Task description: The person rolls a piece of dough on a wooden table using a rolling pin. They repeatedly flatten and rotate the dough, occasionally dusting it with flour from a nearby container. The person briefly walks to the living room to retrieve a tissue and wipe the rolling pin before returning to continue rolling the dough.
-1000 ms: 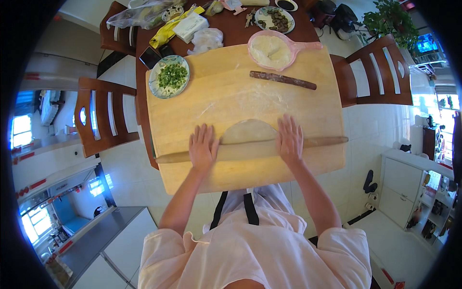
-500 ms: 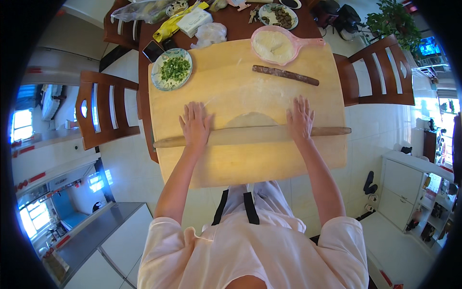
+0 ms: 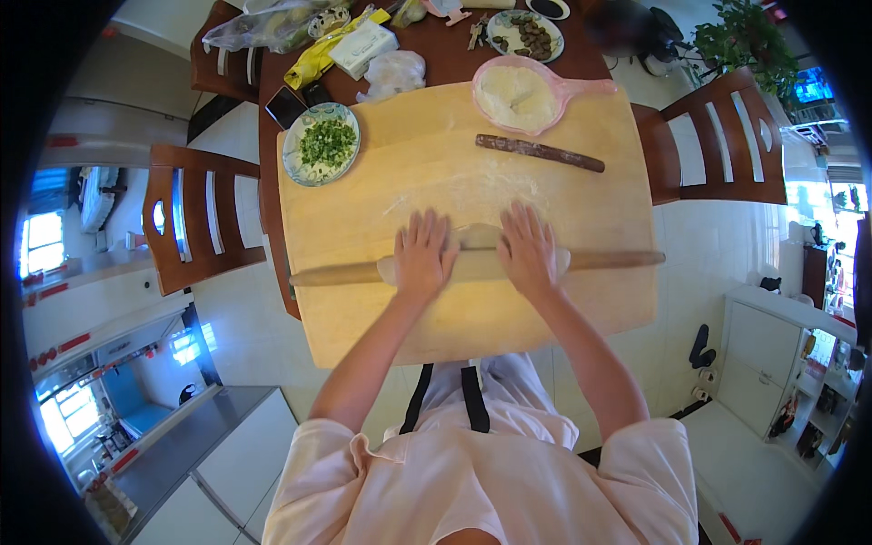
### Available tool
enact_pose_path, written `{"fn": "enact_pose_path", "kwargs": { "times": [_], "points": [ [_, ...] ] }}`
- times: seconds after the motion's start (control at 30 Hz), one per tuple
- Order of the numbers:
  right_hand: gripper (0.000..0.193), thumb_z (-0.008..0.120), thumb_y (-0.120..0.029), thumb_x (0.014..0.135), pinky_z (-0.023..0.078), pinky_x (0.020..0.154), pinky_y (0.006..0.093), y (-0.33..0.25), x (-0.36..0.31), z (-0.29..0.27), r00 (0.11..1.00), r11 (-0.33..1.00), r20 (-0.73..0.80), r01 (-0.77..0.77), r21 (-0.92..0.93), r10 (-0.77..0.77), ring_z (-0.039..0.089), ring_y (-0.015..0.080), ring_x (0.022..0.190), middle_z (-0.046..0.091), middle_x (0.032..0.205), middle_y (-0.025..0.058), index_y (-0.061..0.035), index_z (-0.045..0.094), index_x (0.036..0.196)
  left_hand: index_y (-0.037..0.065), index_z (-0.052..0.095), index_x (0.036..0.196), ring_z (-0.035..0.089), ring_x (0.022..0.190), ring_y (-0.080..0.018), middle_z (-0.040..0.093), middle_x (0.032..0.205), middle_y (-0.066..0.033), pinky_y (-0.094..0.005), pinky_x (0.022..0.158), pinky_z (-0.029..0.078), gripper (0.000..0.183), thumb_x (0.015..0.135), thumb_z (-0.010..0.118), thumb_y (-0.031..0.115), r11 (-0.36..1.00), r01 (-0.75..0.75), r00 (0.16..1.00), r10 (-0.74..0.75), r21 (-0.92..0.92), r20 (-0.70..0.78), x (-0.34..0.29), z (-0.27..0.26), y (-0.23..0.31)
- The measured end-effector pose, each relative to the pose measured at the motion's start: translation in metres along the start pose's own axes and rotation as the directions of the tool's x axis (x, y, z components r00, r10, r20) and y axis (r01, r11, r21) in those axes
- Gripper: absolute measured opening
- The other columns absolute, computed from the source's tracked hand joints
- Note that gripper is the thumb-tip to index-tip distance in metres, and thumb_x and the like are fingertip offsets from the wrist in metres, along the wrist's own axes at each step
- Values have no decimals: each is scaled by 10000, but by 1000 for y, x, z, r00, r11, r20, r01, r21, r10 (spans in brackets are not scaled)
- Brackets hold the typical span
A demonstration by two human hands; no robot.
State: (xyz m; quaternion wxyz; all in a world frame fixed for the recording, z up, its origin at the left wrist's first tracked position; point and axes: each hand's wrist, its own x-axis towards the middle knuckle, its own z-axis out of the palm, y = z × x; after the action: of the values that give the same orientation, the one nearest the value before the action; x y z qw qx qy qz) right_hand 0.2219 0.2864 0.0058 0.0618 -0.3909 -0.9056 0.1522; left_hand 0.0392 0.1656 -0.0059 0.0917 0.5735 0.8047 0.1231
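A long wooden rolling pin (image 3: 618,260) lies across the wooden board (image 3: 436,341), both its ends showing. Pale dough (image 3: 479,265) is wrapped around its middle, with a small flap on the far side. My left hand (image 3: 423,256) lies flat on the dough-covered pin, left of centre, fingers extended. On the same roll, right of centre, rests my right hand (image 3: 530,247), also flat with its fingers stretched forward. Both palms press from above and grip nothing. Dusty flour marks the board beyond them.
A shorter dark rolling pin (image 3: 540,153) lies beyond my right hand. Near it sits a pink handled bowl of flour (image 3: 518,95). A plate of chopped greens (image 3: 322,145) stands at the far left. Chairs (image 3: 204,213) flank the table; bags, a tissue pack (image 3: 363,50) and plates crowd its back.
Both hands have moved inward, closer together along the pin. The dough now shows as a shorter, thicker roll, and less of it lies spread beyond the pin.
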Motion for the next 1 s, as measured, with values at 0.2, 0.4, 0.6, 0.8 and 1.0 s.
{"fn": "enact_pose_path", "kwargs": {
  "times": [0.2,0.4,0.6,0.8,1.0],
  "points": [
    [535,574,-282,886,310,1080,601,15,6,-13,1000,998,-6,23,-55,-24,340,370,1392,375,1507,153,-76,486,1373,125,449,1436,364,1373,-411,393,1510,-153,-557,1093,302,600,935,525,444,999,-28,998,25,-37,-63,-2,-10,-20],
    [540,554,-205,891,306,1086,593,24,17,-19,998,998,-20,-53,-44,52,332,366,1402,366,1516,151,-59,457,1401,110,440,1438,368,1364,-429,405,1500,-160,-549,1094,305,594,942,512,427,997,43,996,-47,-57,-80,15,-15,-34],
    [533,551,-232,904,292,1086,610,31,-16,-20,1000,998,-1,-16,-53,16,315,356,1410,356,1522,145,-65,459,1402,93,429,1443,353,1376,-424,399,1502,-168,-542,1097,304,597,945,507,411,999,-22,1000,21,-47,-19,-27,-18,-41],
    [530,546,-229,898,306,1066,623,49,22,-12,985,989,-97,-143,-25,140,314,361,1407,362,1513,161,-49,463,1389,95,428,1454,343,1397,-398,406,1500,-173,-510,1122,285,563,950,506,334,990,88,990,-99,-110,-96,24,-26,-55],
    [494,544,-211,919,308,1073,600,49,-47,-20,998,998,-26,-54,-23,54,344,365,1395,387,1500,164,-39,479,1378,116,437,1445,319,1406,-402,379,1517,-152,-556,1110,277,580,946,505,404,1000,-20,1000,20,-22,21,-59,-19,-64]
  ]
}}
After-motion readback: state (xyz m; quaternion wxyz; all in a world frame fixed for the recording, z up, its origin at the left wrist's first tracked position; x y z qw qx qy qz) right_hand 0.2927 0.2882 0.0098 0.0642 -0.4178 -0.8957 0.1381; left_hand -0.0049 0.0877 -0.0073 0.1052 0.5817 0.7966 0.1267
